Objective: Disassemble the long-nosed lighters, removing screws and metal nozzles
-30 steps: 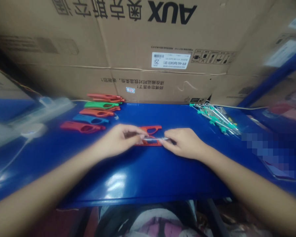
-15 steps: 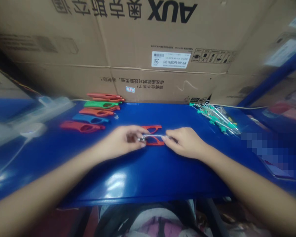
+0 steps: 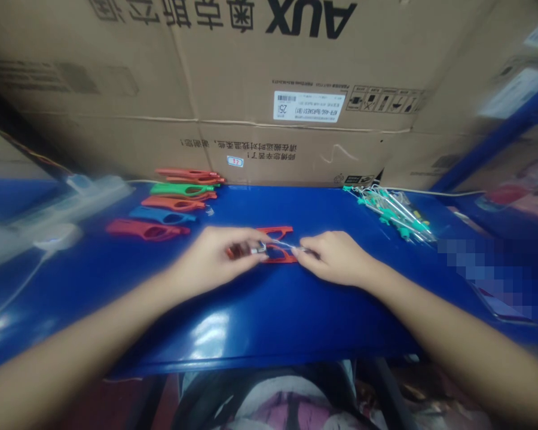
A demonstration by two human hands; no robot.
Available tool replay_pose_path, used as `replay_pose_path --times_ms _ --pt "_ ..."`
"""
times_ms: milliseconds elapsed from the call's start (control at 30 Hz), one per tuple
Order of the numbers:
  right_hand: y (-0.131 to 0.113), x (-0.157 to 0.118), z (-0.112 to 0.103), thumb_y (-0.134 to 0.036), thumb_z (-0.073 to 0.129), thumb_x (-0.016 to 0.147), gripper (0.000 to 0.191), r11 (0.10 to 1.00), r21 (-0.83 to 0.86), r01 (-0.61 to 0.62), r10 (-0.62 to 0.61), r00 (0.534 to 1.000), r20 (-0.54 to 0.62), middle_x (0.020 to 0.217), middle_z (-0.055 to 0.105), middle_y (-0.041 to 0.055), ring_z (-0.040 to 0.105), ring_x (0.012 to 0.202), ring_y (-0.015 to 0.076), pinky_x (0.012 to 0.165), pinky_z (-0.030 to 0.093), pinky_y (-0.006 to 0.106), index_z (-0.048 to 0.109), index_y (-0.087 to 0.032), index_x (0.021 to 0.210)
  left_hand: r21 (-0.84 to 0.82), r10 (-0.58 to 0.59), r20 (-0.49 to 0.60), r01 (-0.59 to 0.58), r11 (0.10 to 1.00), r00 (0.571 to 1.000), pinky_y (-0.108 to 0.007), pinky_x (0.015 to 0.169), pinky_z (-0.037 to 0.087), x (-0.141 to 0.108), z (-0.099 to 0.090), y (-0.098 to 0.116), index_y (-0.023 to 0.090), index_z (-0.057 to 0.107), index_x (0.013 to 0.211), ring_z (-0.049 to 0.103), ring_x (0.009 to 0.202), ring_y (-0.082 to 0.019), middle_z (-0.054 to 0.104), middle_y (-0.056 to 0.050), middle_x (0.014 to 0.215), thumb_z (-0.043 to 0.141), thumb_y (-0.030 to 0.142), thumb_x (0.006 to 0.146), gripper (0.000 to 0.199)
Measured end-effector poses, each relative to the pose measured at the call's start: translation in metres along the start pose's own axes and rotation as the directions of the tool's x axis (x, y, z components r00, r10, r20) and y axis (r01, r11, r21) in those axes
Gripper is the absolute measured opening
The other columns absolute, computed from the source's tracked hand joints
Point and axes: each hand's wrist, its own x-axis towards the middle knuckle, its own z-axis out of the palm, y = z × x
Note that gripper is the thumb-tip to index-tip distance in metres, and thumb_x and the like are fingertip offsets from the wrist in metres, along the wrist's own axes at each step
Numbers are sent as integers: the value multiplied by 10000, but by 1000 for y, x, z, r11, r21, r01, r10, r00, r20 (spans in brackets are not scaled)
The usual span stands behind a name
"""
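My left hand [image 3: 210, 254] is closed, with thumb and fingers pinching a small silver-tipped part [image 3: 259, 248]. Something orange-brown shows inside its curled fingers. A thin white wire [image 3: 282, 243] spans the gap to my right hand [image 3: 336, 254], which is also closed. Its thumb and index finger grip a slim, dark metallic piece [image 3: 311, 252] at the wire's other end; what that piece is stays unclear. Behind and under the wire, two red plastic frames with oval openings lie on the table: a rear frame [image 3: 283, 229] and a front frame [image 3: 289, 257], partly covered by my fingers.
Orange, green, blue and red plastic handles [image 3: 149, 230] lie in a row at left. Beyond them stands a whitish power strip [image 3: 105, 197] with a white plug [image 3: 57, 236]. Teal-and-silver rods [image 3: 390, 215] are heaped at right. A large cardboard box [image 3: 233, 89] walls the blue table's [image 3: 269, 322] back.
My left fingers have shifted, so the silver tip and orange-brown part show more clearly. The white wire now slopes down toward my right hand, which has moved slightly left.
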Motion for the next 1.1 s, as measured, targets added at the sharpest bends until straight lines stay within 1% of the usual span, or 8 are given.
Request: replay_pose_path --times_ms 200,300,400,500,667,833,1000,1100 --pt "-1 -2 -2 -448 410 991 403 998 7 61 -61 997 44 600 567 -6 400 527 107 554 167 279 531 -196 700 140 133 -44 -126 982 990 -229 699 523 0 -1 -3 210 756 1140 685 744 -132 786 -42 981 699 300 916 248" --pt "0 -4 -2 -475 464 967 360 996 1 89 -89 996 16 640 604 -4 439 546 114 557 175 274 540 -203 742 181 164 -31 -156 971 986 -239 720 509 1 -2 -3 200 762 1104 679 776 -141 774 -44 948 673 311 937 219" --pt "1 -4 -1 -489 496 955 293 991 20 132 -130 990 -48 719 645 -9 485 582 124 560 192 263 553 -217 861 204 137 -55 -123 971 989 -234 660 475 3 -3 -2 191 768 1055 632 707 -128 734 -29 846 670 327 937 205" --pt "2 -4 0 -441 488 969 237 986 43 159 -155 984 -85 752 654 -11 498 592 125 562 205 257 551 -217 926 205 110 -75 -92 974 991 -224 648 459 4 -3 -1 180 773 998 609 698 -120 709 -25 824 662 321 941 188" --pt "4 -3 0 -451 450 997 308 985 24 174 -170 980 -104 720 633 -4 493 602 127 564 197 263 560 -210 839 188 53 -57 -42 981 997 -230 637 458 5 -2 -1 180 778 947 612 694 -131 715 -32 820 650 333 940 200" --pt "4 -4 0 -463 418 1012 379 987 19 162 -159 981 -112 708 624 5 495 606 128 564 210 265 554 -201 774 160 -38 15 35 987 999 -252 692 506 5 0 -7 196 767 1048 676 775 -167 768 -51 954 639 371 934 244" --pt "4 -4 0 -419 476 994 233 986 101 132 -122 988 -99 793 668 2 535 605 134 568 262 254 562 -209 1049 148 -100 49 92 985 994 -255 688 513 5 0 -8 183 749 1024 693 784 -177 773 -44 918 584 395 960 277" --pt "6 -4 -1 -393 448 1016 215 983 102 152 -146 987 -66 843 678 13 558 642 145 580 294 259 550 -210 1064 173 -68 37 60 983 997 -257 712 503 6 0 -9 184 757 991 680 794 -172 761 -48 917 581 372 966 259"
